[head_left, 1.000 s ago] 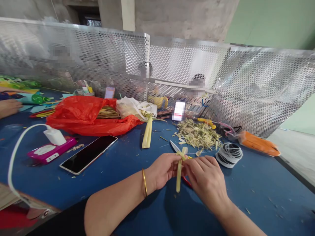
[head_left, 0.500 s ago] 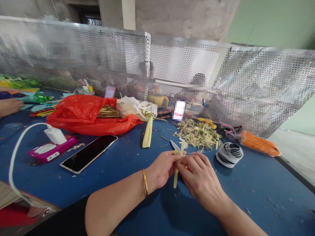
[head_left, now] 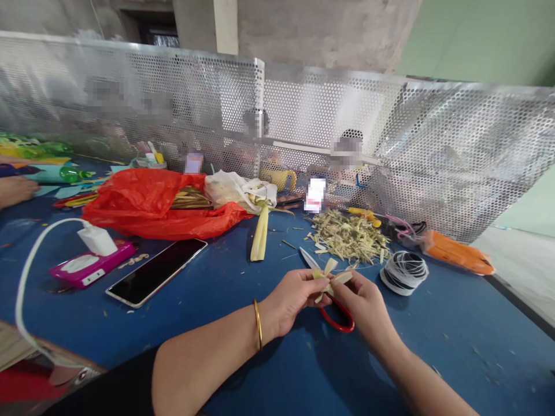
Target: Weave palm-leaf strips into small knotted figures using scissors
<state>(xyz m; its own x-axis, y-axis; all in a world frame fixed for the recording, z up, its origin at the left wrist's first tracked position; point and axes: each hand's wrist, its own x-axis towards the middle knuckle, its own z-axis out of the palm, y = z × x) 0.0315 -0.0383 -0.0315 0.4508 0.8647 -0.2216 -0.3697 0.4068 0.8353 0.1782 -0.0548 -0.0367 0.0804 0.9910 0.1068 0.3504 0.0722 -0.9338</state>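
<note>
Between my hands are pale yellow-green husk strips (head_left: 330, 267), folded across each other. My left hand (head_left: 295, 300), with a gold bangle at its wrist, pinches the strips where they cross. The thumb and fingers of my right hand (head_left: 362, 294) are closed on a strip end that points right. Scissors with red handles (head_left: 342, 325) lie on the table beneath the hands, blades partly covered. Beyond them is a heap of husk scraps (head_left: 349, 236). A longer husk piece (head_left: 260, 234) lies to the left of the heap, reaching out from a white bag (head_left: 236, 190).
On the blue table (head_left: 208, 341) lie a black-screened phone (head_left: 158, 273), a magenta power strip (head_left: 93, 263) with a white plug, and a red plastic bag (head_left: 139, 202). A spool of thread (head_left: 404, 273) and an orange packet (head_left: 457, 252) are at right. A co-worker's hand (head_left: 17, 190) is far left.
The strip that hung straight down is now folded, with ends pointing up and right. My right hand has shifted right and turned, uncovering the red scissor handles.
</note>
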